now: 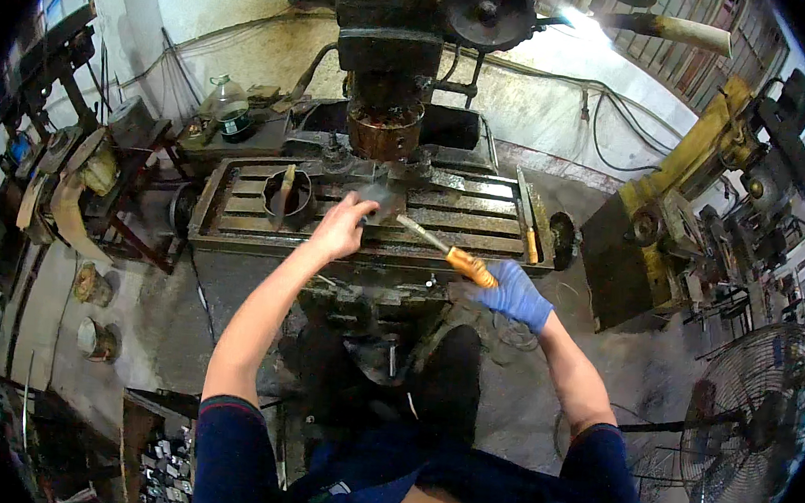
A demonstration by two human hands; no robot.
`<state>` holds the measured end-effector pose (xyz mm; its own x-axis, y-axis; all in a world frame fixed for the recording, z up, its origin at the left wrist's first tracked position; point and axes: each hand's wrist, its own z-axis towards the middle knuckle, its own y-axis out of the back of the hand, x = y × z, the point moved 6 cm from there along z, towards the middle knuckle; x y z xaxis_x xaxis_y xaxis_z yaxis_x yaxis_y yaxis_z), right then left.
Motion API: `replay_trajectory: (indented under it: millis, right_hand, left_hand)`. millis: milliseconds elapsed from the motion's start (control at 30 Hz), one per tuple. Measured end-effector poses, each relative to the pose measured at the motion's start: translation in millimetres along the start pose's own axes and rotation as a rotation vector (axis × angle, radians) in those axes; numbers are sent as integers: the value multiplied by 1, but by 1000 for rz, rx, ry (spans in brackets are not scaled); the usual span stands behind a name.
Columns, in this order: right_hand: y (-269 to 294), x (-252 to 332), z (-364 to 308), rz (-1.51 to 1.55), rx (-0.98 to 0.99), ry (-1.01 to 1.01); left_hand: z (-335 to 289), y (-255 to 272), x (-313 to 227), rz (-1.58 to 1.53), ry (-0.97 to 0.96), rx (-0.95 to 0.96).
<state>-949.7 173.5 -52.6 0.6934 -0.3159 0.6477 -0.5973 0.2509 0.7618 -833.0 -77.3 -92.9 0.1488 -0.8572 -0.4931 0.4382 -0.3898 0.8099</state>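
Note:
My right hand (515, 296), in a blue glove, is closed round the orange handle of a file (427, 236). The blade points up and left across the front of the slotted machine table (460, 239). Its tip is close to a blurred grey piece (386, 200) below the machine's spindle. My left hand (340, 226), bare, reaches over the table with its fingers bent together at that grey piece. What they pinch is too smeared to name. To the left stands a round tin (299, 217) with a brush (287, 186) in it.
A second file (527, 214) with an orange handle lies along the table's right end. The milling head (389, 57) hangs over the middle. A large fan (753, 421) stands at lower right, and a bin of small metal pieces (168, 469) at lower left.

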Motion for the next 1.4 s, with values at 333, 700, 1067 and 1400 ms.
replay_trajectory:
  millis: [333,700,1067,1400]
  right_hand:
    - [-73,-85,67,6,-22,-263]
    - [-62,-66,26,-113,-98,-282]
    - [6,-76,-32,-112,-334,-164]
    - [193,29,-16,-194,-798,72]
  left_hand:
    - [37,-17,22,-44,-40,-191]
    - [37,-17,29,352,-31,-246]
    - [82,-35,41,233,-10,-306]
    - [86,-29,56,269,402,-234]
